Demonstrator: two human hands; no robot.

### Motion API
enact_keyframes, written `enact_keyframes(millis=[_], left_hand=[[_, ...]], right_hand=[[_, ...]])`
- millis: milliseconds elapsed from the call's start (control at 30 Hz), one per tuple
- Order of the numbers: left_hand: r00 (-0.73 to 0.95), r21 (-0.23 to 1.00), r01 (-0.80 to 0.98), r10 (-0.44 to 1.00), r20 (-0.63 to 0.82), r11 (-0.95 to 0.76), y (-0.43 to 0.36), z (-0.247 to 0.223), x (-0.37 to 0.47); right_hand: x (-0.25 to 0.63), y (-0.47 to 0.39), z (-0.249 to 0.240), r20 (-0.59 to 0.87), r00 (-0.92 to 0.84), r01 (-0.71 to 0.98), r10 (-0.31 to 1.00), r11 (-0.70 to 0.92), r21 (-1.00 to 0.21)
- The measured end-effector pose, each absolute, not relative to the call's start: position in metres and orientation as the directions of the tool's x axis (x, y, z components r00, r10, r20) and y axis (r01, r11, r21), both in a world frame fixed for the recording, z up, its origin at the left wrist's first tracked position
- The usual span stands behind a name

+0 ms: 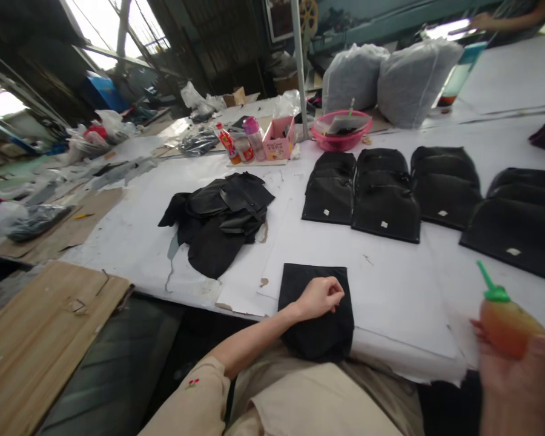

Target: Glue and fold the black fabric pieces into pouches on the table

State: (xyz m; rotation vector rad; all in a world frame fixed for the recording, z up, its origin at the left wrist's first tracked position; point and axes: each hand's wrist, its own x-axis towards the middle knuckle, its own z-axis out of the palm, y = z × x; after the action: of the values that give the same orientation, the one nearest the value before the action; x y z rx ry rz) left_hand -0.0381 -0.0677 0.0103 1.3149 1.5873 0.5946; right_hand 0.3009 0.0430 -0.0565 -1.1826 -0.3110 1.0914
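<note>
There are four black stacks (384, 203), two gray bags (355, 79), one basin (340, 139).

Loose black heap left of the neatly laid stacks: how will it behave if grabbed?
The black heap looks floppy: its pieces drape and crumple over one another. Probably sheds pieces if pinched at one spot, since they seem loosely piled. Unlikely to roll, lying low and spread on the white table covering.

Our landmark's the hot-pink basin (333, 141). Behind & right of it, grey bags (413, 82); left, a lt. pink box (278, 148) & pink-purple bottle (254, 139). Nearer us than it: wht. tabletop (399, 290), blk. pouches (386, 206) w/ off-wht. tags (384, 224), plain blk. panel (315, 339), orange-red squeeze bottle (511, 327) w/ green top, our cream sleeve (195, 399) w/ red motif.
</note>
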Motion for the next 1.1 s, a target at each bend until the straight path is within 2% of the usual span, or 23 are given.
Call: enact_keyframes(millis=[67,167,267,367,533,633,733,867,1100], left_hand=[[0.012,0.860,0.463,0.969,-0.249,0.215,-0.068,0.008,-0.041],[0.129,0.793,0.609,0.989,-0.077,-0.017,-0.083,0.015,-0.066],[0.331,0.654,0.732,0.939,-0.096,-0.191,-0.107,0.019,-0.093],[0.416,0.568,0.774,0.901,-0.122,-0.280,-0.131,0.016,-0.099],[0.390,0.492,0.823,0.913,-0.123,-0.285,-0.154,0.012,-0.072],[0.323,0.449,0.856,0.943,-0.076,-0.257,-0.162,0.011,-0.053],[0.249,0.470,0.856,0.968,-0.014,-0.214,-0.166,0.010,-0.043],[0.211,0.550,0.820,0.977,-0.037,-0.157,-0.164,0.012,-0.040],[0.173,0.471,0.874,0.982,-0.075,-0.118,-0.164,0.004,-0.029]], right_hand=[[0.293,0.038,-0.048,-0.169,0.468,-0.390,0.867,0.031,-0.920],[0.287,0.033,-0.042,-0.146,0.473,-0.390,0.869,0.057,-0.919],[0.286,0.032,-0.043,-0.142,0.476,-0.396,0.868,0.068,-0.916],[0.287,0.031,-0.045,-0.150,0.488,-0.394,0.860,0.063,-0.917],[0.288,0.029,-0.047,-0.158,0.486,-0.392,0.859,0.053,-0.918],[0.287,0.029,-0.046,-0.153,0.492,-0.393,0.857,0.062,-0.917],[0.286,0.029,-0.044,-0.146,0.480,-0.395,0.865,0.064,-0.916],[0.285,0.029,-0.042,-0.153,0.473,-0.400,0.868,0.056,-0.915],[0.285,0.028,-0.043,-0.172,0.491,-0.410,0.854,0.052,-0.910]])
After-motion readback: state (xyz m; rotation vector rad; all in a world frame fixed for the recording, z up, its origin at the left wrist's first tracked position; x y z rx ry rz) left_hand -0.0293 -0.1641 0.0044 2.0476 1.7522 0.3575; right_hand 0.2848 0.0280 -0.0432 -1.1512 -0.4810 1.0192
